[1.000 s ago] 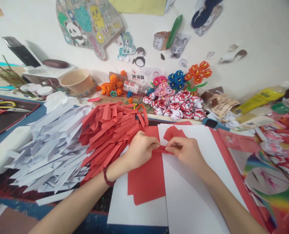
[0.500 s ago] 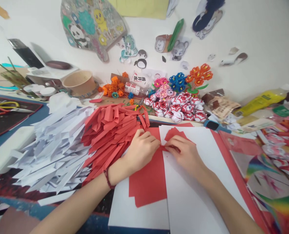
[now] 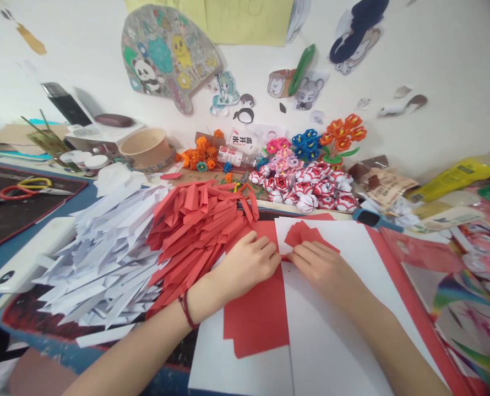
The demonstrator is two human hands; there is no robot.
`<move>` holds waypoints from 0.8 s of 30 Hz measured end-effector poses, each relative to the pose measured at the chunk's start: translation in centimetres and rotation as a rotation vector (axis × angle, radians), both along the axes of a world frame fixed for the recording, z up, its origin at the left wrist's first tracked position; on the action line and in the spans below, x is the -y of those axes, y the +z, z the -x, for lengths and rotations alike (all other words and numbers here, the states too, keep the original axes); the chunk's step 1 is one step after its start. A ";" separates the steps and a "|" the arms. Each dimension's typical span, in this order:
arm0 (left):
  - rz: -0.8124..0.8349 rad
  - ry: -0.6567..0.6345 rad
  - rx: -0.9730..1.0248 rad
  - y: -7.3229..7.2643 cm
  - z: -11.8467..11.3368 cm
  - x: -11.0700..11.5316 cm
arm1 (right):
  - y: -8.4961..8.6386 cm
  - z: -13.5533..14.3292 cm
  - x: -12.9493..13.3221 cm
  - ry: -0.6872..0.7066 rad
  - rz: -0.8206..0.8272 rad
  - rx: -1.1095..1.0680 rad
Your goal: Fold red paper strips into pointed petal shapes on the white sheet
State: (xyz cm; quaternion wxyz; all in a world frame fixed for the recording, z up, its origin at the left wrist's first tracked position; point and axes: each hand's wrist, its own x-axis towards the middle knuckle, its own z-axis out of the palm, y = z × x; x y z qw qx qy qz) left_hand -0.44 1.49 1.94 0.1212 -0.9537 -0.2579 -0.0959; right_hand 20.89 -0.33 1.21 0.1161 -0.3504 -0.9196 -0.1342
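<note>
My left hand [image 3: 253, 257] and my right hand [image 3: 323, 267] meet over white and red sheets, fingertips pinched on a small red paper strip [image 3: 285, 257] that shows between them. Most of the strip is hidden by my fingers. Just beyond my right hand lies a small stack of red paper pieces [image 3: 300, 232]. Under my left hand is a larger red paper sheet [image 3: 259, 324], partly on the white paper [image 3: 331, 341]. To the left of it spreads a heap of folded red strips [image 3: 195, 220], beside a heap of folded white strips [image 3: 108, 264].
Red-and-white paper flowers [image 3: 306, 187] stand at the back, near orange flowers [image 3: 344, 135]. Scissors [image 3: 30, 190] lie on the dark mat at far left, with a white power bank [image 3: 30, 258] closer. A blue-banded watch [image 3: 373, 218] and a yellow bottle [image 3: 455, 179] are at right.
The view has shifted slightly, so everything sits a little lower and further right. Both hands remain pinched together at the red strip; the fingers of my right hand have closed in more.
</note>
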 end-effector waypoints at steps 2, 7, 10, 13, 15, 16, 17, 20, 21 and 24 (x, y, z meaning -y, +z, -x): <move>0.006 -0.008 -0.007 0.1 0.1 0.1 | 0.3 -0.1 0.1 -0.008 -0.014 0.010; 0.024 0.020 -0.025 0.2 0.7 0.1 | 0.8 -0.2 0.3 -0.012 0.052 -0.049; 0.002 0.015 -0.036 0.1 1.0 0.0 | 0.7 -0.2 0.4 -0.032 0.093 -0.064; -0.033 -0.003 -0.043 0.0 0.8 -0.1 | 0.2 0.1 0.3 -0.083 0.109 -0.069; -0.056 -0.016 -0.049 -0.1 0.6 0.0 | -0.3 0.3 0.1 -0.112 0.094 -0.052; -0.067 -0.020 -0.049 -0.1 0.5 0.1 | -0.6 0.4 0.0 -0.120 0.080 -0.036; -0.075 -0.021 -0.048 -0.2 0.4 0.2 | -0.8 0.4 -0.1 -0.122 0.061 -0.019; -0.085 -0.013 -0.045 -0.2 0.2 0.3 | -1.3 0.7 -0.2 -0.109 0.001 0.017; -0.085 -0.007 -0.048 -0.2 0.2 0.4 | -1.3 0.8 -0.2 -0.104 -0.021 0.022; -0.075 0.016 -0.054 -0.1 0.1 0.4 | -1.2 1.2 0.0 -0.096 -0.089 0.033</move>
